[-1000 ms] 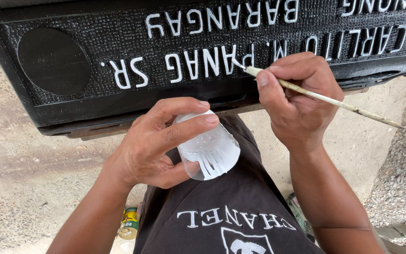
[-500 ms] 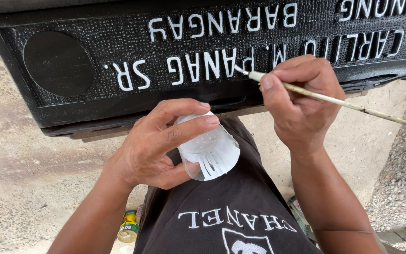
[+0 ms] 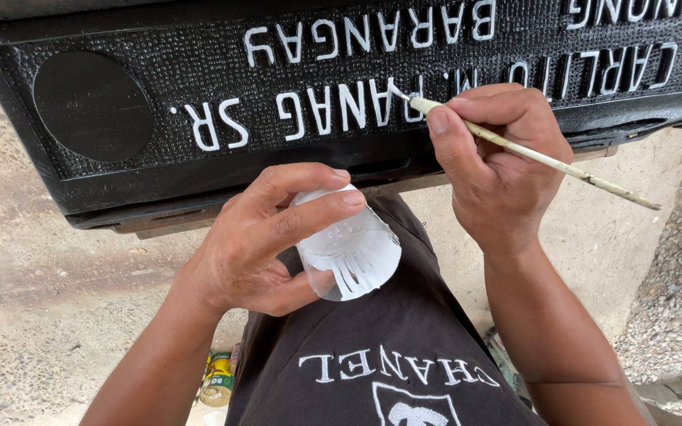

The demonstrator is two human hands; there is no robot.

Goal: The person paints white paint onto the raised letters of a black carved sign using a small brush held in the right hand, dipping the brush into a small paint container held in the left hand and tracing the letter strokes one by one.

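- A thin brush (image 3: 530, 154) is pinched between thumb and fingers of the right hand (image 3: 495, 170), its tip set against a raised letter near the middle of the lower row on the black slab (image 3: 120, 185).
- A small clear plastic cup (image 3: 350, 248), smeared with white paint, is gripped in the left hand (image 3: 258, 244), tilted on its side with the mouth turned toward the right hand, just above the lap.
- Progress is judged as well along: the letters in view on both rows are seen filled in white; the letter under the brush tip appears to be the one in hand. Whether letters beyond the frame's right edge are finished cannot be told.
- The round black disc (image 3: 92, 106) at the slab's left end is left unpainted.
- The right wrist is bent upward, the forearm rising from the lower right; the left forearm is angled in from the lower left.
- A dark printed shirt (image 3: 372, 355) is seen below the hands.
- A small yellow-green can (image 3: 216, 380) is seen on the sandy ground (image 3: 41, 315) beside the leg.
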